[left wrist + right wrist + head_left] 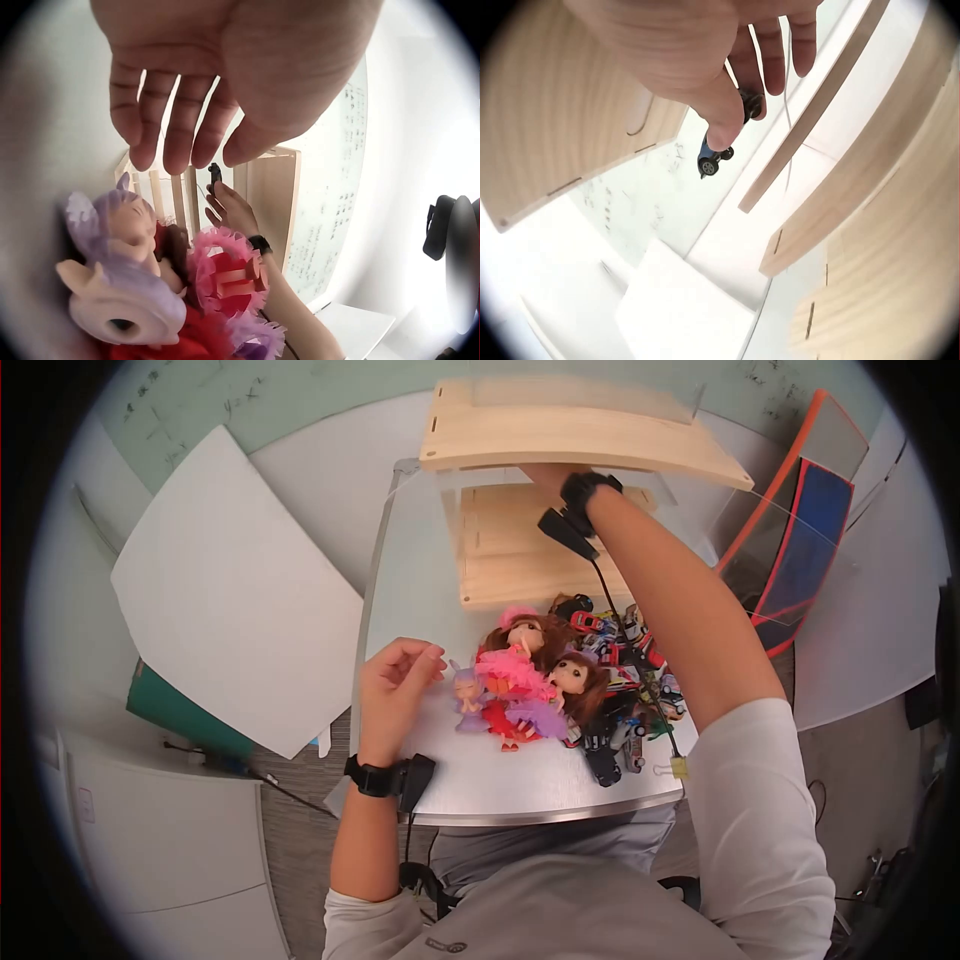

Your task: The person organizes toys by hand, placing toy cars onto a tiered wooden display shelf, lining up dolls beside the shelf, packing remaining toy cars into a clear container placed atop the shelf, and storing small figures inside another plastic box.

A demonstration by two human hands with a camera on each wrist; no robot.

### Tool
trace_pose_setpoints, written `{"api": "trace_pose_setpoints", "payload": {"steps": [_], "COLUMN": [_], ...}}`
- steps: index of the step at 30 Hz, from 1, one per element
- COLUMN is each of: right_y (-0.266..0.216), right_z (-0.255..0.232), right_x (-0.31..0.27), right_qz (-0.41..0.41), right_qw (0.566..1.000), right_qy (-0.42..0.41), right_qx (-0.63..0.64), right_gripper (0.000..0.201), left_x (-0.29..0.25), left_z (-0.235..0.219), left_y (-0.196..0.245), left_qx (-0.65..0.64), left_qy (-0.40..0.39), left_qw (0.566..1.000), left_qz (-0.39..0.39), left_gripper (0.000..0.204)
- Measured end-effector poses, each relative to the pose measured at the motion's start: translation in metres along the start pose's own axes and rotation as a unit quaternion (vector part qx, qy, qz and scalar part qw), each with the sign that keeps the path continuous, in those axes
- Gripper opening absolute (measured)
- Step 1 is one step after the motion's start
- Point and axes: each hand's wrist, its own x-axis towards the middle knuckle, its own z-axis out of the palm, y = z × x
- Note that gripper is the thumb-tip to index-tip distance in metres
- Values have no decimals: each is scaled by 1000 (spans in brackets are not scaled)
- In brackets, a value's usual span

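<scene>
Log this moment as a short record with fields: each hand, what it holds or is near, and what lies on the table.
Left hand: loosely curled, holding nothing, hovering beside the purple figurine
Right hand: inside the wooden shelf unit, pinching a small toy car
Dolls: two in pink and purple ruffled dresses, lying on the table
Car pile: heap of toy cars right of the dolls
Shelf: light wood, clear panels, at the table's far end

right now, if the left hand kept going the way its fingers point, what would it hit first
Most likely the small purple doll, which lies just past the fingertips of the left hand, ahead of the pink-dressed dolls; the gap's depth is unclear.
</scene>
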Motion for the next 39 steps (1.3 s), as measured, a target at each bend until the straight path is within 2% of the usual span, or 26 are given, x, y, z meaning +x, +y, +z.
{"api": "trace_pose_setpoints", "payload": {"steps": [5,31,39], "right_y": [-14,-18,5], "right_z": [4,-6,-27], "right_x": [-12,6,0], "right_qz": [6,-56,-82], "right_qw": [1000,997,992], "right_qy": [-17,-54,-81], "right_qx": [7,-22,-46], "right_gripper": [50,48,47], "left_x": [-1,-2,-1], "left_z": [3,4,0], "left_y": [3,6,3], "left_qx": [0,1,-4], "left_qy": [-8,-26,-39], "left_qw": [1000,1000,999], "left_qz": [-9,-4,-6], "left_gripper": [15,14,14]}}
